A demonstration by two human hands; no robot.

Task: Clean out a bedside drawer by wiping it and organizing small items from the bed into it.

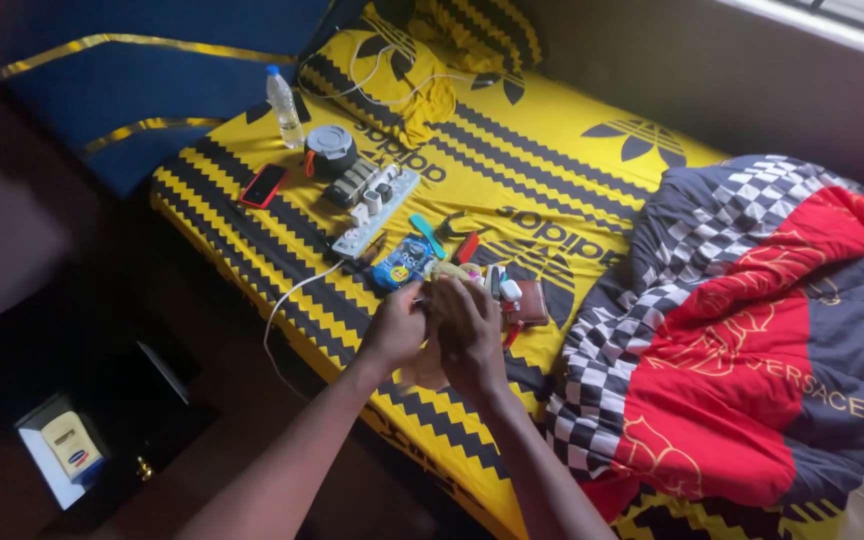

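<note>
Left hand [395,325], right hand [467,330] together over bed [572,180]; grip unclear, maybe small item

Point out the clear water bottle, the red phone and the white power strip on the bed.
Water bottle [284,108]: head view, on the clear body below the blue cap.
Red phone [263,186]: head view, on the middle of its dark screen.
Power strip [377,212]: head view, on its white casing mid-length.
</note>
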